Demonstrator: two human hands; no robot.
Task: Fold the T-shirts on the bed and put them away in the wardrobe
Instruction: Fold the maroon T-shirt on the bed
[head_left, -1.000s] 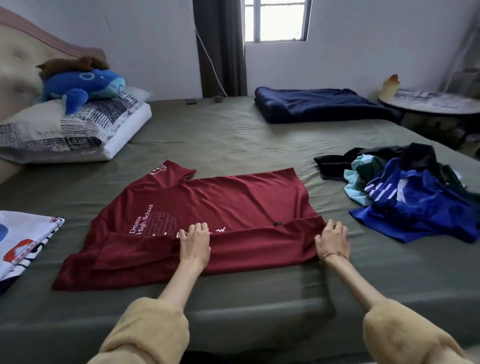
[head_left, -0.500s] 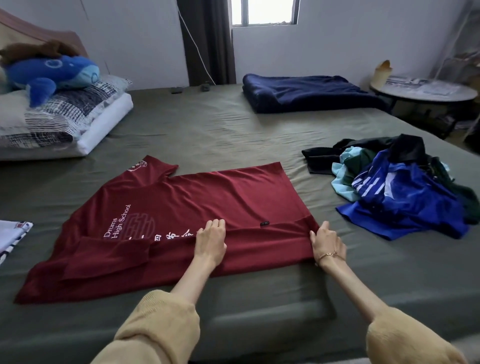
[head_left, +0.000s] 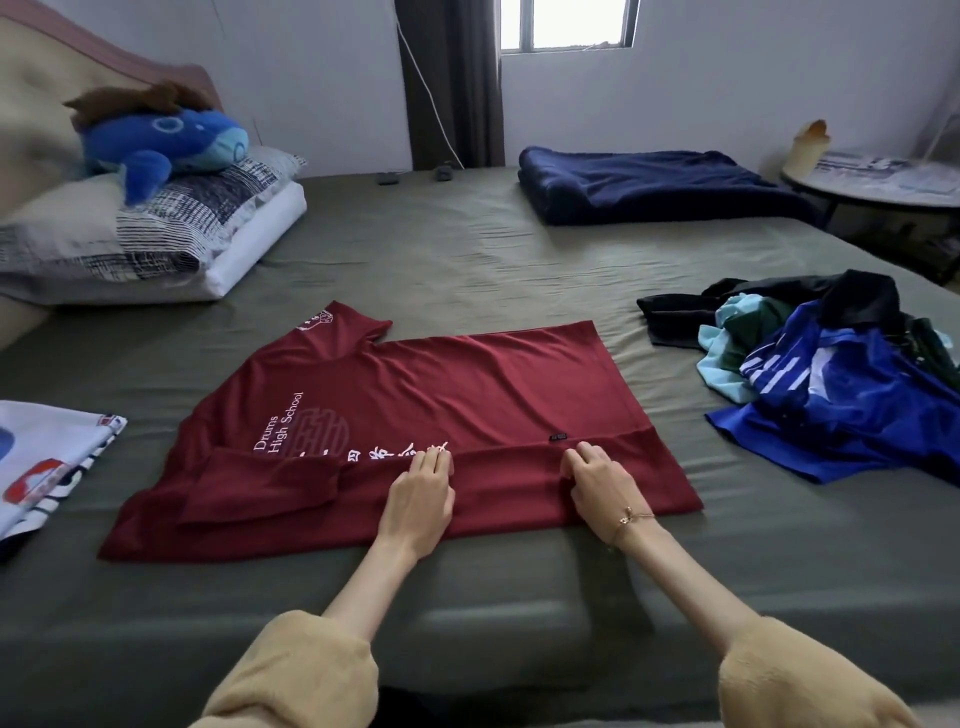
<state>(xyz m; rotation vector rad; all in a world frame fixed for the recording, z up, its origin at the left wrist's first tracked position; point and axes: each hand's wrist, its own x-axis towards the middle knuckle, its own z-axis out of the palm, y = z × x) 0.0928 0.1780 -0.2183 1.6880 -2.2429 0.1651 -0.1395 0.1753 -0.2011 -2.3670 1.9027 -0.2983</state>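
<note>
A white printed shirt (head_left: 47, 462) lies on the bed (head_left: 467, 260) far to the left of the hands. The red T-shirt (head_left: 441, 395) lies flat under both hands, with white words on it and its near side folded over in a long strip. The left hand (head_left: 418, 499) rests flat on that strip, fingers straight. The right hand (head_left: 602, 486) presses on the strip too, fingers a little bent. A pile of blue, black and green shirts (head_left: 831, 374) sits to the right of the right hand.
</note>
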